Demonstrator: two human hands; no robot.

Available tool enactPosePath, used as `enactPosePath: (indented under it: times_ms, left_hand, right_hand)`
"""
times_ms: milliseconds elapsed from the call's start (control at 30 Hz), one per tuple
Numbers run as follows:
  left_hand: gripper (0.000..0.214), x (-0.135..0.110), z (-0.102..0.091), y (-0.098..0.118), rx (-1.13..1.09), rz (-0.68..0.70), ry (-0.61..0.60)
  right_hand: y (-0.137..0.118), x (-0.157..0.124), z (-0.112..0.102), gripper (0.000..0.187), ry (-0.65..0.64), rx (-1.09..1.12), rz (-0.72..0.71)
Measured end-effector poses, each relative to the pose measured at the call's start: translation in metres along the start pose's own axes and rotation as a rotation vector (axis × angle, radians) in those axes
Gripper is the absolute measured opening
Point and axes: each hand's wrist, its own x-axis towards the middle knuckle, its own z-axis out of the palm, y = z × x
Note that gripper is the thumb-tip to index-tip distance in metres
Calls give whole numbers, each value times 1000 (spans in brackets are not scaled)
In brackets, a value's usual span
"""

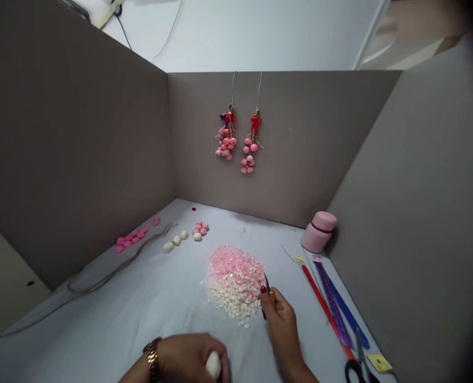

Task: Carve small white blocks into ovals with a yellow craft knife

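Observation:
At the bottom edge, my left hand (190,355) is closed around a white rounded lump (213,365); its material I cannot make out. A gold bracelet (152,357) circles that wrist. My right hand (281,322) grips a small knife (272,294) by its yellow-orange handle, the short dark blade pointing up and away. Just past this hand lies a heap of pink and white shavings (236,281), its far part pinker and its near part whiter. The knife is at the heap's right side, apart from the white lump.
White lumps (176,240), pale pink balls (203,229), bright pink balls (127,243) and twine (112,272) lie left. On the right are a pink jar (319,232), red ribbon (324,303), purple ribbon (334,303) and scissors (359,357). Two ball bunches (226,143) hang on the back panel.

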Motion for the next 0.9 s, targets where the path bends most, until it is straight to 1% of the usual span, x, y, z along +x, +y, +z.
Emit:
enactPosePath:
  times_ms: [33, 67, 133, 167, 200, 267, 300, 333, 367, 400, 433, 500, 567, 633, 667, 700, 733, 833, 867, 900]
  left_hand:
    - [10, 10, 0, 0, -42, 29, 34]
    - [7, 20, 0, 0, -89, 79, 97]
    - [13, 36, 0, 1, -171, 170, 214]
    - [14, 40, 2, 2, -195, 185, 229]
    - [14, 43, 6, 4, -206, 175, 181]
    - [11, 45, 18, 5, -200, 123, 39]
    - [12, 46, 25, 6, -190, 106, -5]
    - [12, 48, 31, 6, -192, 107, 22]
    - [13, 51, 34, 6, -206, 123, 94]
    - [11, 55, 34, 6, -223, 152, 191]
    - [12, 58, 31, 5, -236, 187, 313]
    - [10, 60, 16, 2, -246, 244, 639]
    - [18, 56, -3, -3, -265, 270, 953]
    - [22, 51, -15, -9, -303, 277, 1210]
    - [21, 51, -17, -11, -314, 272, 1292]
    - [20, 53, -14, -12, -315, 269, 1336]
    - [19, 57, -10, -11, -307, 272, 1333]
    - [16, 74, 5, 1, -264, 325, 1186]
    - [16, 78, 6, 5, -250, 350, 1164]
    - [14, 80, 2, 9, -235, 368, 1182]
  right_hand:
    - [0, 1, 0, 56, -6, 6, 5]
    - [0, 2, -1, 57, -10, 12, 10]
    - [2, 4, -3, 56, -12, 22, 19]
    - [3, 5, -4, 56, -11, 27, 25]
    - [4, 6, -6, 55, -9, 33, 31]
    - [6, 8, -9, 53, -5, 48, 43]
    - [7, 10, -9, 53, -3, 57, 49]
    - [8, 11, -10, 53, -3, 66, 53]
    - [9, 13, -10, 53, -5, 76, 55]
    - [9, 14, -9, 53, -9, 87, 57]
    - [10, 16, -8, 54, -15, 97, 59]
    - [11, 17, -7, 54, -24, 116, 64]
    - [13, 18, -6, 53, -28, 130, 70]
    - [14, 19, -5, 52, -32, 143, 76]
    - [15, 19, -4, 51, -36, 149, 79]
    - [15, 19, -4, 51, -41, 156, 83]
    - [16, 19, -3, 50, -48, 162, 87]
    - [19, 19, -3, 50, -65, 177, 96]
    - [20, 19, -4, 50, -69, 180, 99]
    - [22, 20, -5, 51, -68, 183, 102]
